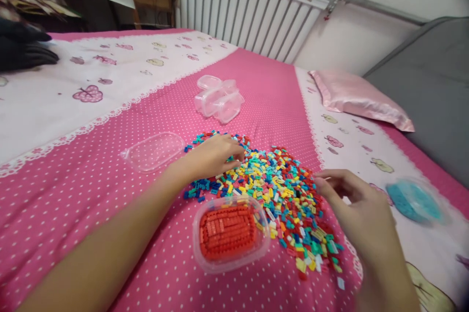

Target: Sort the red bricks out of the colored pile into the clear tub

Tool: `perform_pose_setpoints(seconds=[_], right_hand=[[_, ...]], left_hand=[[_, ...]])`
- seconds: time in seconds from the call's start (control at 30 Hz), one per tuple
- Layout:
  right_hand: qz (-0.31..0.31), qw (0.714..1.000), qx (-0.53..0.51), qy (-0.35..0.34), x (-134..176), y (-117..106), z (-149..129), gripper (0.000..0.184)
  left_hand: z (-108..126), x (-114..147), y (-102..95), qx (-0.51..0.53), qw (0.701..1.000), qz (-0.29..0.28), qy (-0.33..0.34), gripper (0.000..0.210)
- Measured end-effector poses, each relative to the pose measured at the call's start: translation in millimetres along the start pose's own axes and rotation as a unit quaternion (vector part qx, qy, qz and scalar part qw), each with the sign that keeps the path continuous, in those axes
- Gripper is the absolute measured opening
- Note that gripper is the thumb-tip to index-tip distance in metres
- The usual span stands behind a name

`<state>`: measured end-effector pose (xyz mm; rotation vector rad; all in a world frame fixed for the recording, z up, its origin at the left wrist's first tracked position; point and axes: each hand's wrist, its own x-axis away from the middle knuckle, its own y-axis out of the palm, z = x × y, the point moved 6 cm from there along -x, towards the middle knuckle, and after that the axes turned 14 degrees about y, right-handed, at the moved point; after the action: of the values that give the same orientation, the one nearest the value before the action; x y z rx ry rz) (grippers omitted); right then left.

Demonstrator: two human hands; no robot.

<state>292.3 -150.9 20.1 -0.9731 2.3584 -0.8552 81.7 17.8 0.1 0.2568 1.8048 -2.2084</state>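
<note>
Left hand (219, 153) and right hand (362, 207) curled at the brick heap (273, 180) on the bed (164, 104), whether either grip clamped a piece being indeterminable, the tub (224, 268) set close, presumably for easy reach.

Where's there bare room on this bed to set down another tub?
Bare bedspread lies between the clear containers and the pink pillow, and left of the clear lid. It's crowded around the brick pile, with the left hand over it, the right hand at its edge, and the red-brick tub at its near side.
</note>
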Motion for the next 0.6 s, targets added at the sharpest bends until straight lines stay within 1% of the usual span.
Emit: perform_pose_setpoints(seconds=[0.03, 0.1, 0.17, 0.2, 0.27, 0.37, 0.43, 0.5, 0.6], right_hand=[[0.007, 1.0, -0.004, 0.016, -8.7, -4.2, 14.9, 0.027], [0.017, 0.998, -0.008, 0.052, -21.0, -8.2, 39.5, 0.029], [0.009, 0.998, -0.011, 0.066, -26.4, -6.1, 50.8, 0.03], [-0.001, 0.998, -0.016, 0.066, -27.0, -3.4, 51.3, 0.03], [-0.031, 0.998, -0.027, 0.055, -25.4, 3.6, 44.9, 0.029], [-0.079, 0.996, -0.037, 0.029, -20.6, 13.0, 30.1, 0.028], [-0.105, 0.994, -0.036, 0.022, -18.8, 16.3, 25.4, 0.028], [-0.115, 0.992, -0.036, 0.024, -18.9, 16.0, 25.9, 0.028], [-0.107, 0.993, -0.033, 0.03, -20.5, 12.2, 29.9, 0.027]], left_hand=[[0.5, -0.9, 0.2, -0.006, 1.0, 0.004, 0.001, 0.014], [-2.4, -1.9, -0.7, -0.023, 0.999, 0.017, -0.027, 0.015], [-6.2, -2.8, -1.8, -0.039, 0.996, 0.037, -0.069, 0.015], [-6.0, -4.3, -1.0, -0.042, 0.995, 0.044, -0.077, 0.015], [-0.7, -9.5, 5.0, -0.04, 0.997, 0.037, -0.059, 0.014], [10.6, -17.3, 19.4, -0.041, 0.999, -0.009, -0.012, 0.009], [13.4, -19.3, 25.1, -0.044, 0.999, -0.026, -0.008, 0.006], [13.5, -20.0, 27.0, -0.039, 0.999, -0.029, -0.01, 0.003], [12.0, -20.1, 27.2, -0.029, 0.999, -0.03, -0.009, 0.003]])
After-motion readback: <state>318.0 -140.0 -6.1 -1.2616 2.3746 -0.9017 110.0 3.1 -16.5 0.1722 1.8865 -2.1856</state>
